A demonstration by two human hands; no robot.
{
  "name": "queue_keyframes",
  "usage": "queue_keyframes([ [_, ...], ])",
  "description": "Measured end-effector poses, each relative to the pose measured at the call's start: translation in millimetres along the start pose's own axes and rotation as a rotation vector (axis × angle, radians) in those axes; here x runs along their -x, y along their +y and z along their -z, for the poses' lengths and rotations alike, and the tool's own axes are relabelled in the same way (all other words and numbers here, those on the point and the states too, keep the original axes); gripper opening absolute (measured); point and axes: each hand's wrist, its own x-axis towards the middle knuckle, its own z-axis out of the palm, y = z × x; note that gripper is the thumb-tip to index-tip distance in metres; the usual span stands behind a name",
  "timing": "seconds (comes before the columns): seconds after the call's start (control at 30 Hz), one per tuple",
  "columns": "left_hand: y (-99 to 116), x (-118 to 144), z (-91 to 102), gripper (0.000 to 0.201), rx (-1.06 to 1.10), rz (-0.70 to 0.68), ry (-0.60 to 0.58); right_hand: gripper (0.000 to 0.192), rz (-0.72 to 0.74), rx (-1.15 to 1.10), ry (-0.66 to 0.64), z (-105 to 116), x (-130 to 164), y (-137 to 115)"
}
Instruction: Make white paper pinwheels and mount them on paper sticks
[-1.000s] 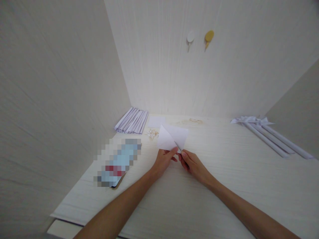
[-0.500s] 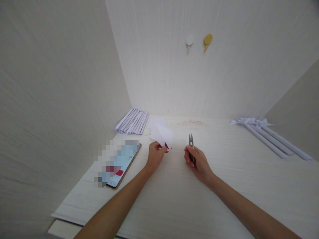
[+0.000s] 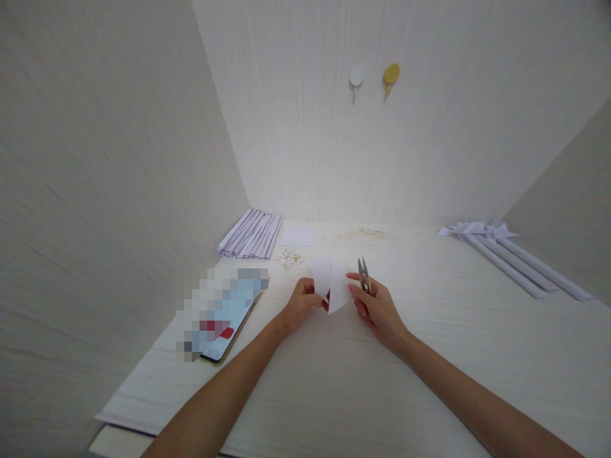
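My left hand (image 3: 305, 303) grips a folded piece of white paper (image 3: 340, 286) by its left part, thumb in front. A bit of dark red shows between the paper and my fingers; what it is I cannot make out. Thread snips (image 3: 365, 277) rest in my right hand (image 3: 375, 303), blades pointing up and slightly apart. The thumb and index finger of that hand reach to the paper's right edge, at or very near it. Behind my left hand lie small paper scraps (image 3: 291, 259) and a flat white paper square (image 3: 298, 235).
Rolled paper tubes (image 3: 251, 234) lie stacked at the back left. A phone (image 3: 229, 315), partly pixelated, lies left of my left arm. More paper tubes with folded ends (image 3: 520, 264) lie at the right. Two hooks, white (image 3: 356, 75) and yellow (image 3: 392, 73), sit on the back wall.
The paper in my left hand has swung right and toward me, uncovering the scraps and the square. My right hand has opened its thumb and index finger toward the paper; the snips have tilted.
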Motion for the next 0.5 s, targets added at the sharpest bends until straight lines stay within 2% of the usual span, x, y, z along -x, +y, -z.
queue_keyframes([
  [0.07, 1, 0, -0.9, 0.013, 0.07, -0.002, 0.043, 0.038, -0.016, 0.039, -0.01, 0, 0, 0],
  [0.17, 5, 0, -3.4, 0.006, 0.167, 0.042, 0.105, 0.027, -0.044, 0.069, -0.065, 1, -1, -1],
  [0.3, 10, 0, -2.0, 0.005, 0.226, 0.07, 0.092, 0.031, -0.055, 0.018, -0.141, 3, -2, -3],
  [0.4, 9, 0, 1.8, 0.022, 0.26, 0.022, 0.028, 0.032, -0.078, -0.085, -0.125, 4, -3, -5],
  [0.5, 5, 1, 1.2, 0.041, 0.136, -0.048, -0.061, 0.035, -0.062, -0.171, -0.059, 4, -4, -5],
])
